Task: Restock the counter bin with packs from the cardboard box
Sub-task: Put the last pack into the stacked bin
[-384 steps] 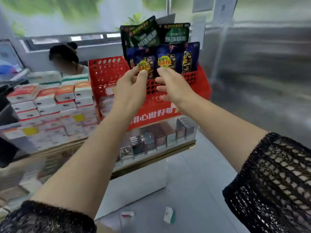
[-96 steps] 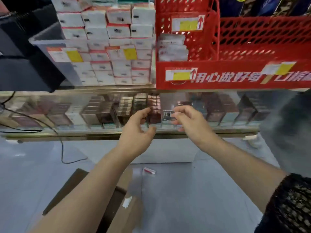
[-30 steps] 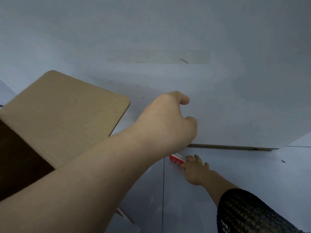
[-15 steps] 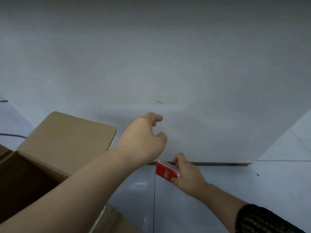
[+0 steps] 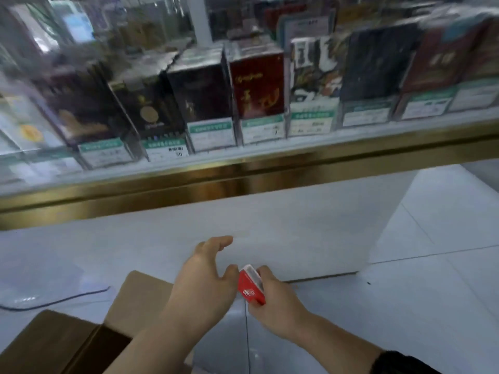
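My right hand [image 5: 275, 303] grips a small red and white pack [image 5: 251, 286], held tilted in front of the counter's white base. My left hand [image 5: 205, 279] hovers just left of the pack, fingers spread and holding nothing, its fingertips close to the pack's edge. The open cardboard box [image 5: 67, 344] sits on the floor at the lower left, one flap [image 5: 140, 300] reaching under my left forearm; its inside is dark. The red counter bin is out of view.
A glass display case [image 5: 243, 103] holds rows of dark and red packs with green price tags. A gold trim strip [image 5: 243, 179] runs under it, above the white counter panel [image 5: 297, 225]. A thin cable [image 5: 54, 299] lies on the pale tiled floor at left.
My right hand picked the red pack off the floor and raised it. My view swung up from the floor and white panel to the glass case.
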A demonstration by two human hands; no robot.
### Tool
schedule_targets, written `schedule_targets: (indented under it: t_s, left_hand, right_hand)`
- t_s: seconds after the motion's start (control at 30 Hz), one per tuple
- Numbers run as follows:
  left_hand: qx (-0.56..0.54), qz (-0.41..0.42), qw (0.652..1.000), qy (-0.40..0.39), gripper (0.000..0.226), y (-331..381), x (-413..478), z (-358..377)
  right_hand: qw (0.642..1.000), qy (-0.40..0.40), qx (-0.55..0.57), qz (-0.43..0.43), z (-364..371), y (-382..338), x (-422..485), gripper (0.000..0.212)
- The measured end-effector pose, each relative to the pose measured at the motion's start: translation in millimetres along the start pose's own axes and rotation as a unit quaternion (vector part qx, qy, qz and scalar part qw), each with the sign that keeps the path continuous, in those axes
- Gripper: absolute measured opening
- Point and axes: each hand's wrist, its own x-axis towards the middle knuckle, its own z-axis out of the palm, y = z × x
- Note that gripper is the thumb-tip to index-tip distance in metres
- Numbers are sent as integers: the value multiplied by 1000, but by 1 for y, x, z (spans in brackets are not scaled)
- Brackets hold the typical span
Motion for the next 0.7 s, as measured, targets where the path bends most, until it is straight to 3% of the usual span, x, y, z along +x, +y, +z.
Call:
schedule_targets:
  t_s: [0.2, 0.47, 0.7]
  left_hand:
    - [-1, -16, 1000, 19, 46, 76, -29, -79]
    - [-52, 23, 997, 47, 43, 181, -68, -176]
    - [-94, 44, 993, 62, 48, 247, -99, -248]
  right_hand:
    - [999, -12, 46, -14, -73, -108, -49, 49]
    - [997, 51, 26, -42, -177, -214, -105, 40]
    - [992, 73, -56, -89, -236, -287, -148, 32]
